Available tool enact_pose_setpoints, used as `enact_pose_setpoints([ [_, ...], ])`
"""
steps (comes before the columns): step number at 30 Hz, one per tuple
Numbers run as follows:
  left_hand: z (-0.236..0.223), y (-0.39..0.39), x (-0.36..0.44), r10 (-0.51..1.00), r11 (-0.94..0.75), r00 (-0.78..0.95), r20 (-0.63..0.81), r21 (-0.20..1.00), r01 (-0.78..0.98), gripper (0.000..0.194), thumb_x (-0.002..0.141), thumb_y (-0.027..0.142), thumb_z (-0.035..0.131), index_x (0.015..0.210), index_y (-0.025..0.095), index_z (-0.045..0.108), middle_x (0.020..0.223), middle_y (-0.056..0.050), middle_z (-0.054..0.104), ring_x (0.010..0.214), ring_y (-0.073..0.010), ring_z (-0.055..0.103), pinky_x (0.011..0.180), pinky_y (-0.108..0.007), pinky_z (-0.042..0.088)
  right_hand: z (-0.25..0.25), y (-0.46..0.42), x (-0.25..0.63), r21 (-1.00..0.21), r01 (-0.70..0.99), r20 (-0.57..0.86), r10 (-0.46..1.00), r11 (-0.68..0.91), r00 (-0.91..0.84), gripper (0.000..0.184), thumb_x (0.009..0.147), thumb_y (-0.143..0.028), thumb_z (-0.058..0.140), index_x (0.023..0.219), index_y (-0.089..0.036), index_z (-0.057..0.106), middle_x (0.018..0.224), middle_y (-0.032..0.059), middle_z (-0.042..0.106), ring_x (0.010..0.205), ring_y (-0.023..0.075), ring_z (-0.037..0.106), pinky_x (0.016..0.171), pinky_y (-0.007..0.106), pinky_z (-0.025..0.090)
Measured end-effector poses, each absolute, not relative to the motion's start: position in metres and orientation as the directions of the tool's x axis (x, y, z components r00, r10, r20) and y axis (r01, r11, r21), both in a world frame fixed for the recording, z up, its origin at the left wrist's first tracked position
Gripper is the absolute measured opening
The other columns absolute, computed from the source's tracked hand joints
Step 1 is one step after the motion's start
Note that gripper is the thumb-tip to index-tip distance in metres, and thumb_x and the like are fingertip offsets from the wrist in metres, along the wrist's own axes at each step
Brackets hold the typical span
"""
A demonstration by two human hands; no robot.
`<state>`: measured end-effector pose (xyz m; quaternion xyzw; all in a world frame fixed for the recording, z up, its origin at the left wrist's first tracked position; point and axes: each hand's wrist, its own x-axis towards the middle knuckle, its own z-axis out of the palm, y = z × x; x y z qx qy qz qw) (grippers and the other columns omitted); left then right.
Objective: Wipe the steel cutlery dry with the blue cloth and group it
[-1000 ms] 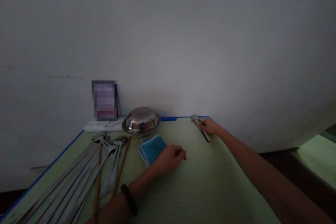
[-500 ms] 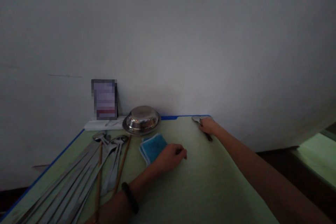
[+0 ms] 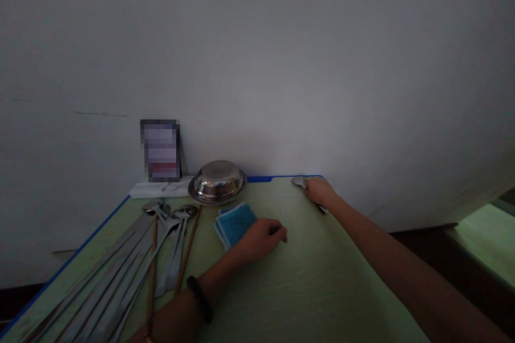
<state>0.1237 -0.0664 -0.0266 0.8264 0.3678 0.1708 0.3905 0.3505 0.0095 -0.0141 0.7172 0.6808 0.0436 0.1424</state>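
My right hand [image 3: 319, 191] reaches to the far right corner of the green table [image 3: 322, 289] and lies over a metal spoon [image 3: 300, 181], fingers curled on its handle. The spoon's bowl pokes out to the left of the hand, near the wall. My left hand [image 3: 261, 238] rests on the table in a loose fist, right beside a folded blue cloth [image 3: 234, 222] and touching its edge. A dark band sits on my left wrist.
An upturned steel dish [image 3: 218, 182] stands by the wall behind the cloth. Several long metal spoons and wooden chopsticks [image 3: 153, 257] lie fanned at the left. A white block [image 3: 159, 188] with a blurred card on it sits at the back left. Blue trim edges the table.
My right hand has slid slightly further over the spoon toward the back corner, covering more of its handle. The left hand has stayed put by the cloth.
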Motion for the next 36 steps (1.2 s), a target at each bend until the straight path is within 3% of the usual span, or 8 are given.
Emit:
enact_pose_setpoints([
  [24, -0.028, -0.064, 0.123, 0.73, -0.43, 0.684, -0.01, 0.77, 0.47, 0.035, 0.082, 0.029, 0.038, 0.075, 0.013, 0.067, 0.06, 0.0, 0.057, 0.053, -0.01, 0.045, 0.052, -0.02, 0.032, -0.015, 0.007, 0.348, 0.207, 0.977, -0.13, 0.988, -0.059, 0.087, 0.031, 0.085, -0.032, 0.049, 0.111, -0.016, 0.051, 0.113, 0.0078, 0.054, 0.095, 0.0179, 0.056, 0.08, 0.039, 0.048],
  [30, -0.028, -0.067, 0.123, 0.732, -0.462, 0.681, 0.021, 0.749, 0.474, 0.035, 0.083, 0.029, 0.037, 0.074, 0.013, 0.067, 0.06, 0.0, 0.057, 0.053, -0.01, 0.046, 0.05, -0.02, 0.032, -0.016, 0.0, 0.338, 0.191, 0.975, -0.052, 0.991, -0.111, 0.123, 0.028, 0.085, -0.031, 0.049, 0.108, -0.016, 0.053, 0.109, 0.008, 0.056, 0.092, 0.0171, 0.057, 0.079, 0.037, 0.048],
  [36, -0.016, -0.07, 0.121, 0.737, -0.523, 0.67, 0.088, 0.702, 0.483, 0.038, 0.087, 0.03, 0.032, 0.08, 0.013, 0.065, 0.063, 0.0, 0.059, 0.054, -0.0099, 0.047, 0.05, -0.019, 0.034, -0.018, -0.024, 0.324, 0.129, 0.988, 0.142, 0.987, -0.087, 0.069, 0.032, 0.087, -0.012, 0.031, 0.106, -0.006, 0.055, 0.11, 0.0214, 0.055, 0.101, 0.0285, 0.054, 0.081, 0.042, 0.042],
])
